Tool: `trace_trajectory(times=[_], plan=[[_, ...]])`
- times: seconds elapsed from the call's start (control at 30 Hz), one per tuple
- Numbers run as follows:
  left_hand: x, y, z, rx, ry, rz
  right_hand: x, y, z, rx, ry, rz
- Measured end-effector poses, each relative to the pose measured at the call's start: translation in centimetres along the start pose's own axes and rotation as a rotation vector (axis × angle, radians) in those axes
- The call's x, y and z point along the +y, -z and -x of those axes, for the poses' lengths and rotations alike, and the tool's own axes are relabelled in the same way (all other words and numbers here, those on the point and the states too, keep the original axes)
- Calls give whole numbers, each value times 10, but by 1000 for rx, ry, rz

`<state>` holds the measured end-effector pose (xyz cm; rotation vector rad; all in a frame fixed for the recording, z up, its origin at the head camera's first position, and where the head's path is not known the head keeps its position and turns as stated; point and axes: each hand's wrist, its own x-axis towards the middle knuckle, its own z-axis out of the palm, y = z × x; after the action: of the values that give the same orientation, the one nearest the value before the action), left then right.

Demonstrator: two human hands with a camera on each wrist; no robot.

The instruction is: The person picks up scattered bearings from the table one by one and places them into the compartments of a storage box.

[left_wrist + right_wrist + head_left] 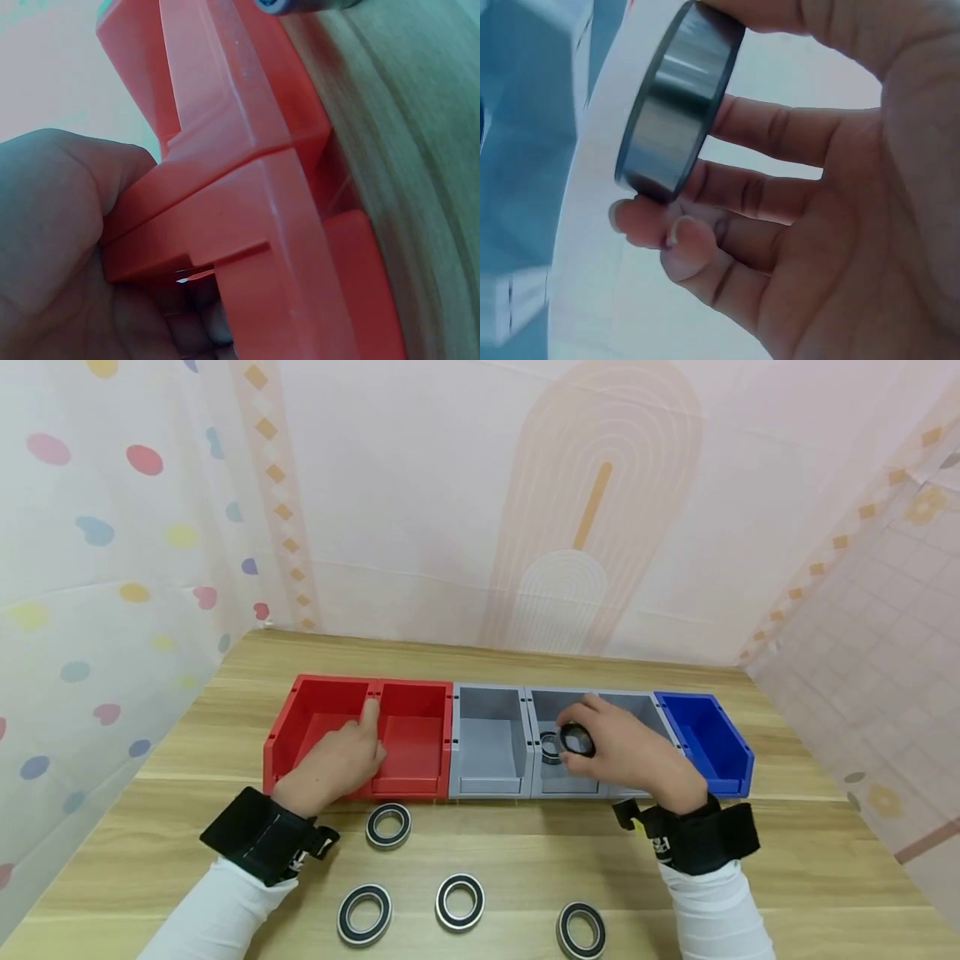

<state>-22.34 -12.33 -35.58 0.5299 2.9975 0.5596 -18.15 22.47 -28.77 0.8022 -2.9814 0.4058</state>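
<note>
Bearing (577,740), a black-faced ring with a shiny metal rim, is pinched between the thumb and fingertips of my right hand (626,750), tilted on edge over the middle gray bin (570,787). Just beside it, a second bearing (551,748) sits inside that bin. My hands are well apart; my left hand (339,762) grips the joined side walls of the two red bins (412,739), thumb on one side and fingers on the other. Gray bins continue the row to a blue bin (712,747) at the right end. Four loose bearings (364,933) lie flat on the wood-grain table (795,852) in front of the row. I wear white sleeves (716,914) and black wrist straps (697,839), and patterned cloth (412,485) hangs behind the table.
</note>
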Motion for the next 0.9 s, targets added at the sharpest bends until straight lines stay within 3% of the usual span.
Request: trace_trajectory(times=[0.3, 0.57, 0.9], plan=[[-3, 1, 1, 10, -3, -13, 31, 8, 3, 57, -142, 11], [-3, 1, 1, 9, 4, -18, 52, 10, 7, 75, -153, -1], [-4, 0, 0, 8, 5, -3, 77, 8, 13, 65, -228, -11]])
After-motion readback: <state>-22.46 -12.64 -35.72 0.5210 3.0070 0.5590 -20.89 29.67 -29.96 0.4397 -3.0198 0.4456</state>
